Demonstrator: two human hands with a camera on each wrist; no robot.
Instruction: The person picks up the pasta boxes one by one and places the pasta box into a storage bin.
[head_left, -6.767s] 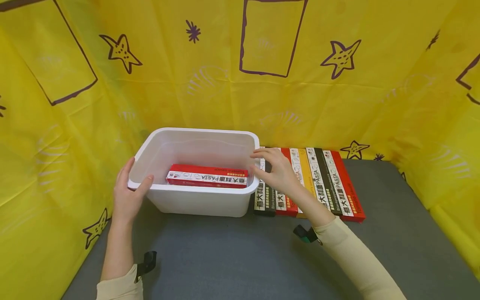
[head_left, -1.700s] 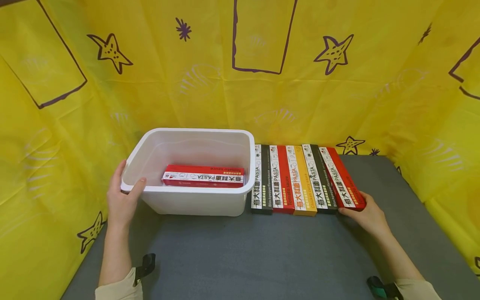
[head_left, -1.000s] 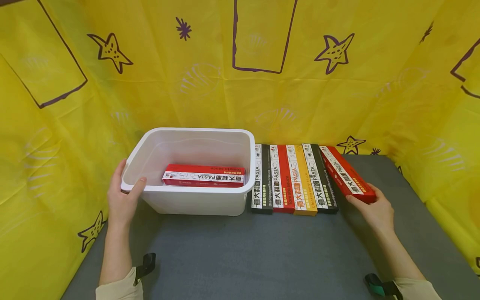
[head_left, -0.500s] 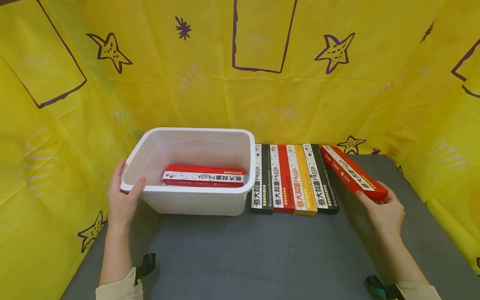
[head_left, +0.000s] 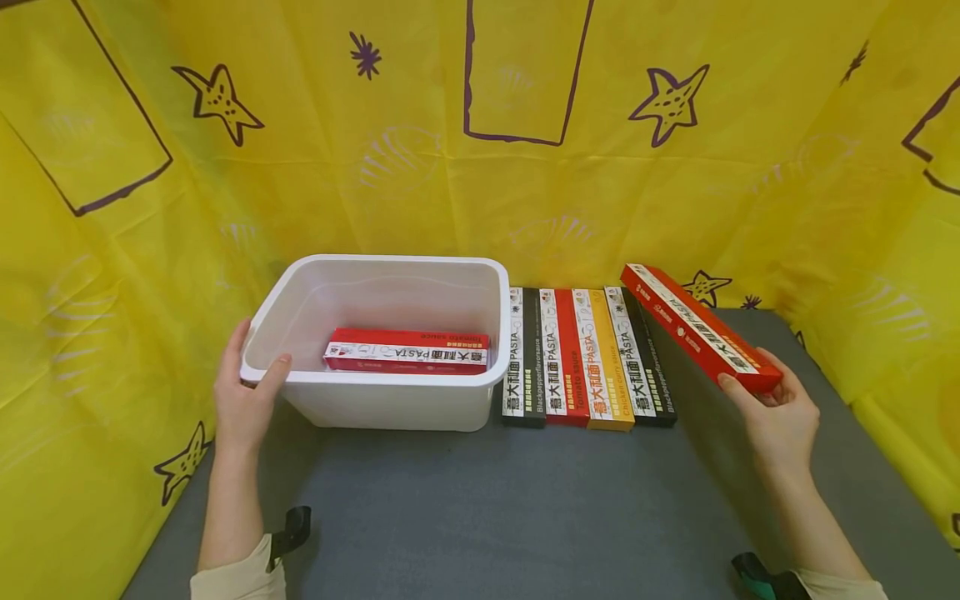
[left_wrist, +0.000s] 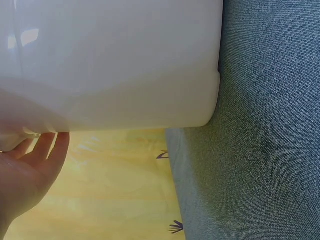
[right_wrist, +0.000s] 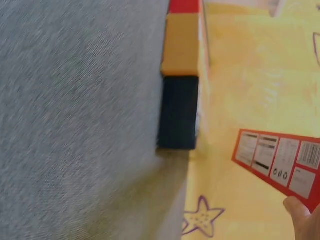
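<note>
The right hand (head_left: 780, 417) pinches the near end of a long red cardboard pasta box (head_left: 697, 327), thumb on top and fingers curled beneath, and holds it lifted off the grey felt tabletop (head_left: 525, 517), tilted with its far end higher. This red box hangs to the right of the white rectangular plastic tub (head_left: 382, 400), above and just right of a row of four flat pasta boxes (head_left: 588, 358) in black, red, yellow and black, which lie side by side on the tabletop touching the tub's right wall. In the right wrist view the lifted box's printed underside (right_wrist: 280, 162) shows against the yellow cloth, with a fingertip (right_wrist: 300, 212) at its edge.

The left hand (head_left: 243, 400) holds the tub's near left corner, thumb hooked over the rim and fingers lying fairly straight along the outer wall. Inside the tub, along its near wall, lies another red pasta box (head_left: 408, 352). A yellow star-printed cloth backdrop (head_left: 450, 183) stands behind and to both sides of the tub
</note>
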